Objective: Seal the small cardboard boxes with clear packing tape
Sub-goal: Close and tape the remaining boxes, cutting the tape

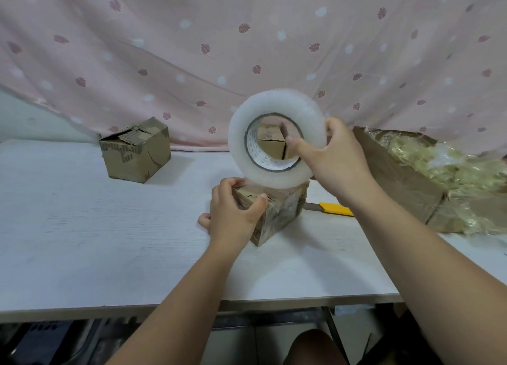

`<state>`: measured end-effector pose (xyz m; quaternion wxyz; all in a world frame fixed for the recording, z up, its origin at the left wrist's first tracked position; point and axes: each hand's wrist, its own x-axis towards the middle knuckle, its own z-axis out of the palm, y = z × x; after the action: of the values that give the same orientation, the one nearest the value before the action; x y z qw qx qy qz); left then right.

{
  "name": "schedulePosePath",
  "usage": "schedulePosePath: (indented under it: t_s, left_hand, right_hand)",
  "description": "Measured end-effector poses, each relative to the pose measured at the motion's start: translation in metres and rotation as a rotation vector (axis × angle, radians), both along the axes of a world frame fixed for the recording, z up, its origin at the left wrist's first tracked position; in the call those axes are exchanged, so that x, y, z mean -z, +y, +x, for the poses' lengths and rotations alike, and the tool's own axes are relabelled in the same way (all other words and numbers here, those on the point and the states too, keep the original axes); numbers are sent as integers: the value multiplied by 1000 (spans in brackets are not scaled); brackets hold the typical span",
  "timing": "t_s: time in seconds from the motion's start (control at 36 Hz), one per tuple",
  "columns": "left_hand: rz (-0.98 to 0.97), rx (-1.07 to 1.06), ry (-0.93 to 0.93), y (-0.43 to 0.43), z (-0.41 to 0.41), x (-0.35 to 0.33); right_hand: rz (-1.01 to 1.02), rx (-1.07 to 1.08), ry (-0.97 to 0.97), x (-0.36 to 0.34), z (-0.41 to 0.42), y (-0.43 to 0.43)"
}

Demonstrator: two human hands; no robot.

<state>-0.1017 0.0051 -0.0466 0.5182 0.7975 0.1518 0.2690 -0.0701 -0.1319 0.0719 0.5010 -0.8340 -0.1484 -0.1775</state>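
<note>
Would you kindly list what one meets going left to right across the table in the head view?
Worn cardboard box → left hand, gripping the small box → tape roll → right hand → large open carton of crumpled plastic.

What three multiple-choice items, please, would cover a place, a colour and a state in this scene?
1. The knife lies: A) right of the near box; B) left of it; C) on top of it.
2. Its handle is: A) red; B) yellow; C) green.
3. The right hand: A) hangs idle; B) holds the knife; C) holds the roll.
Key: 1A, it lies just past that box's right side; 2B, the handle shows yellow; 3C, thumb in the core, fingers round the rim.
</note>
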Motion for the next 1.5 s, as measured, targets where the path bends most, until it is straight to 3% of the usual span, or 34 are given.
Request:
schedulePosePath:
  t_s: [0.31,0.5,0.86,0.92,1.03,1.11,1.36,1.5]
  left_hand:
    - [206,-188,31,-3,-6,0]
    - [339,-233,14,-5,-9,0]
    - [-176,59,-40,-5,-21,-9]
    - [-1,50,-48,-5,-23,-5]
    - [585,78,-150,-5,-27,-1]
    - [832,137,-72,-1,-26,-1]
    - [945,-71,-53,5,-26,1]
    - [1068,-126,-58,8,-23,3]
  right_hand:
    - [122,11,-99,29,-18,-28]
    - [276,48,31,65,-20,-45]
    - [572,84,188,113,-26,-34]
    - [592,86,193,117,-26,-34]
    - [619,97,202,123,-23,-33]
    - [633,88,214,122,-23,-32]
    - [735,-6,466,122,-2,-22]
    - [578,75,389,117,10,-30]
